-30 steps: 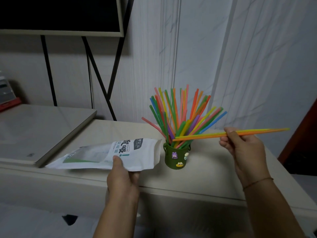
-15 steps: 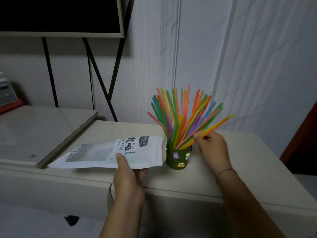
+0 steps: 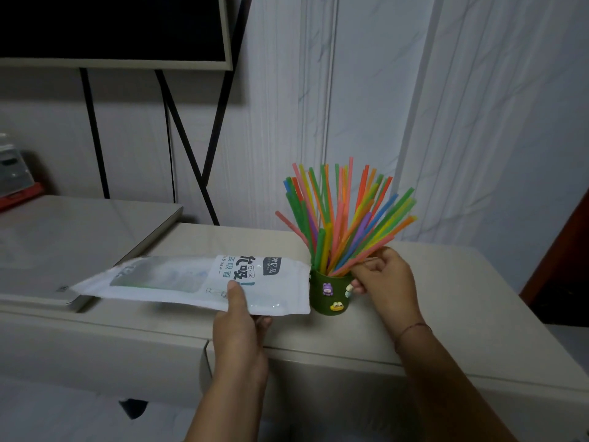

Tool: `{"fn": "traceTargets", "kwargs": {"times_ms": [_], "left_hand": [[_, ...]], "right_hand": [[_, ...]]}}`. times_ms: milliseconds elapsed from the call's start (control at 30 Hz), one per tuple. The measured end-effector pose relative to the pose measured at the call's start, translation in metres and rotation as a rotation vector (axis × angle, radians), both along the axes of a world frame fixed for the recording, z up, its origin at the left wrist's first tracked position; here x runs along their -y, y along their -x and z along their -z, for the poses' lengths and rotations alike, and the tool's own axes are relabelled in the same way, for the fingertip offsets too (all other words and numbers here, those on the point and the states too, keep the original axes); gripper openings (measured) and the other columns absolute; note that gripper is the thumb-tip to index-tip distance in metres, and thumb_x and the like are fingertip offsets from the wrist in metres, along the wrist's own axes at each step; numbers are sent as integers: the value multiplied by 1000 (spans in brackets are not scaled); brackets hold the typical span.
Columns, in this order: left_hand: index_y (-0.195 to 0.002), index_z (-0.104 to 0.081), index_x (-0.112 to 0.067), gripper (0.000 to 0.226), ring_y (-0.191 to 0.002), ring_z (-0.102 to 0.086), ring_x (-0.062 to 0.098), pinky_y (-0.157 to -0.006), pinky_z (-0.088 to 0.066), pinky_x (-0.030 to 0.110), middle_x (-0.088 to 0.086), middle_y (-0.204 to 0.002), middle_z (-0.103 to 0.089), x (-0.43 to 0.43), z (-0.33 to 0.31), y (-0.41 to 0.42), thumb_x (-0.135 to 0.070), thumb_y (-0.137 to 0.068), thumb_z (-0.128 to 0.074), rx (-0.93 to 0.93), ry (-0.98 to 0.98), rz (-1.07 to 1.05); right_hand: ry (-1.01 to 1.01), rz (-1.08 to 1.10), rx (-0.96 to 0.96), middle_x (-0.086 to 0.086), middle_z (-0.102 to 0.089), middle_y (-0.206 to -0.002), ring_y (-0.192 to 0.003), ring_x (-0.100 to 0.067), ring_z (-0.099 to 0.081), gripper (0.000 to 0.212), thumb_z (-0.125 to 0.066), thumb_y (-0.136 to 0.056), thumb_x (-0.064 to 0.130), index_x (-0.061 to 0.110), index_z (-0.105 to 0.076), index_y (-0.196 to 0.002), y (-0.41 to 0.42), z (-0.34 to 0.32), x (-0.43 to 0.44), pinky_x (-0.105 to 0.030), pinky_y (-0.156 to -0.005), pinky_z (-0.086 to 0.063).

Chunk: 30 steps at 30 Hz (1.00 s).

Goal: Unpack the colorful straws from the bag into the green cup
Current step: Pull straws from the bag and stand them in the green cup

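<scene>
White plastic straw bag (image 3: pixel 178 280) is held roughly level over the beige cabinet top (image 3: pixel 452 282), its right end just beside the green cup (image 3: pixel 328 293); the left hand (image 3: pixel 237 323) grips the bag's near edge, thumb on top, fingers underneath; colourful straws (image 3: pixel 342 218) stand fanned out in the cup; the right hand (image 3: pixel 387 282), beside the rim, pinches the lowest, most tilted ones with curled fingers.
</scene>
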State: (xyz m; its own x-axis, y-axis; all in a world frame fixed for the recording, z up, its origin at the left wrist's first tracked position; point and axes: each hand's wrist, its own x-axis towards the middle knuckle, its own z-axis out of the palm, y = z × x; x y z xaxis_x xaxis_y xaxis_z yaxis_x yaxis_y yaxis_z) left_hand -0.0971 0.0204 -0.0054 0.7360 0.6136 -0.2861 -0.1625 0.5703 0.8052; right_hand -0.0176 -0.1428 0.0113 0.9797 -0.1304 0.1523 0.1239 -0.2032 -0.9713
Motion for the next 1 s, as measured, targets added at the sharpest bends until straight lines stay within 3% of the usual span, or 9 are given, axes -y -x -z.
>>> {"fn": "traceTargets", "kwargs": {"times_ms": [100,200,333,400,500,633,767,867,1000], "left_hand": [[-110,-58,-21,24,-81,-66,13,-70,-52,31,-2,-94,-69,0,-4,4,-39,-97,-48,31,-136,-16],[-116,-57,-23,27,-89,-66,12,-88,-52,38,-7,-98,-68,-1,-8,8,-38,-96,-50,60,-245,-48],[-108,-62,-30,21,-101,-65,14,-96,-50,43,-9,-108,-69,-4,-7,15,-41,-91,-57,46,-373,-75],[-101,-63,-34,14,-100,-64,8,-93,-50,39,-15,-106,-68,-4,-7,18,-41,-88,-60,49,-418,-66],[-102,-64,-35,19,-97,-64,0,-89,-49,30,-20,-103,-69,-4,-8,21,-40,-84,-65,68,-468,-40],[-91,-66,-32,13,-86,-65,-10,-78,-47,19,-28,-90,-71,-4,-10,21,-26,-81,-72,89,-491,-37],[-101,-68,-23,24,-89,-68,5,-84,-53,31,-12,-97,-74,-6,-8,20,-22,-78,-75,68,-486,-22],[-105,-68,-18,32,-79,-64,14,-84,-53,42,-2,-100,-73,-9,-4,19,-21,-75,-78,21,-496,10],[-102,-70,-13,31,-64,-59,13,-70,-49,30,6,-91,-74,-11,0,18,-16,-72,-80,24,-469,51]], "right_hand": [[-93,24,-90,-13,-62,-71,-50,-13,-57,20,-65,-84,11,2,-55,-99,11,2,4,-19,-43,-46],[-264,-126,-374,-9,-58,-57,-38,-9,-54,16,-59,-90,12,-1,-58,-80,25,6,-3,-18,-39,-46],[-625,-360,-709,-12,-66,-88,-78,-22,-64,18,-54,-92,22,5,-59,-90,40,10,-29,-33,-66,-55],[-749,-415,-784,-13,-67,-102,-88,-25,-63,26,-50,-94,27,5,-61,-101,42,13,-41,-35,-69,-55],[-832,-437,-836,-13,-67,-112,-97,-27,-62,35,-47,-95,33,7,-62,-113,45,14,-54,-39,-76,-52],[-883,-454,-860,-12,-75,-88,-91,-27,-63,31,-50,-93,32,8,-66,-105,48,12,-58,-38,-69,-51],[-861,-459,-844,-10,-76,-78,-88,-26,-64,26,-52,-91,28,7,-67,-99,49,10,-60,-37,-66,-52],[-849,-458,-806,-12,-75,-95,-96,-26,-64,26,-52,-92,24,7,-66,-105,47,12,-59,-40,-74,-56],[-859,-423,-779,-15,-67,-112,-101,-30,-61,29,-47,-95,25,5,-63,-108,43,14,-55,-43,-84,-49]]}}
